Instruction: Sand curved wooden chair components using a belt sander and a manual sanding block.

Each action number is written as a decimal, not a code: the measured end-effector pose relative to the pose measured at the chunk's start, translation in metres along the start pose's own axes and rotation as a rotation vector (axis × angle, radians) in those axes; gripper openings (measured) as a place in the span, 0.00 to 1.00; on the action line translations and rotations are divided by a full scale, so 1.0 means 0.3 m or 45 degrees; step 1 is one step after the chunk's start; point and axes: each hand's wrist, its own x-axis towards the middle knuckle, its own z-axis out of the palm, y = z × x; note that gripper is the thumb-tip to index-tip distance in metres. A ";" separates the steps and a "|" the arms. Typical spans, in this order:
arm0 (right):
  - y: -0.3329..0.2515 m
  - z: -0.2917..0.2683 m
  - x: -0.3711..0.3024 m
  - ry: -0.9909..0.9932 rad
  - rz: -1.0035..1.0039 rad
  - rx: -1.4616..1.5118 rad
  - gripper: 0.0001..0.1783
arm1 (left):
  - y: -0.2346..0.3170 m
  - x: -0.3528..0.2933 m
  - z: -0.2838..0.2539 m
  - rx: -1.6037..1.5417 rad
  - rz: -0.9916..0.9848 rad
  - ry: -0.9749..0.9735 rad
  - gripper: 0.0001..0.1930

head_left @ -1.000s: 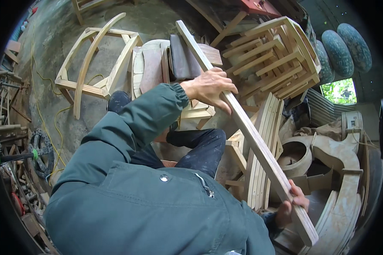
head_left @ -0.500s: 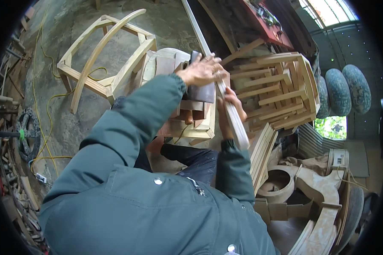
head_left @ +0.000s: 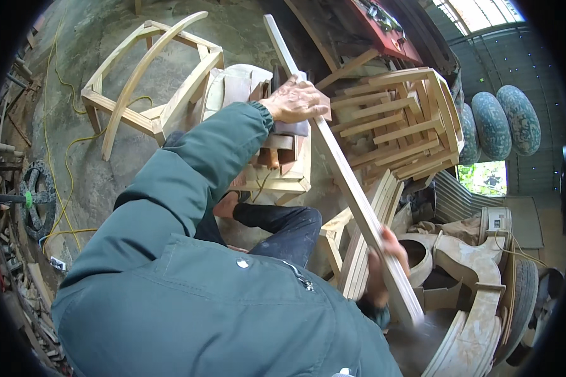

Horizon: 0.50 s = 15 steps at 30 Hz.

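A long, narrow wooden strip [head_left: 352, 185] runs slantwise from the far middle down to the near right. My left hand [head_left: 295, 102] is closed over it, palm down, with the fingers bent across its upper face. Beneath that hand stands a small machine with a dark grey body [head_left: 290, 128], mostly hidden by my hand and sleeve; its kind I cannot make out. My right hand [head_left: 383, 267], smeared by motion, grips the strip close to its near end, fingers and thumb on opposite sides.
Left of the machine stands a curved wooden chair frame [head_left: 151, 81]. On the right lie stacked wooden frames [head_left: 402, 119] and a bundle of strips [head_left: 368, 235]. A pale curved machine housing [head_left: 465, 257] stands near right. A yellow cord [head_left: 69, 163] crosses the floor.
The strip has slid toward me and to the right, its far end now in view. My right hand has moved down and right with it. My left hand stays over the machine.
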 end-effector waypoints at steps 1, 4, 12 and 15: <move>-0.028 -0.135 -0.106 -0.018 0.008 -0.050 0.15 | 0.063 -0.017 0.020 -0.044 0.097 0.032 0.30; -0.252 -0.392 -0.320 0.183 0.104 -0.213 0.23 | 0.353 -0.114 0.084 -0.069 0.234 0.128 0.27; -0.396 -1.134 -0.697 -0.447 1.404 0.159 0.52 | 0.695 -0.247 0.104 -0.336 0.245 0.428 0.28; -0.485 -0.589 -0.360 -0.024 0.000 -0.383 0.26 | 0.599 -0.185 0.071 -0.344 0.184 0.343 0.27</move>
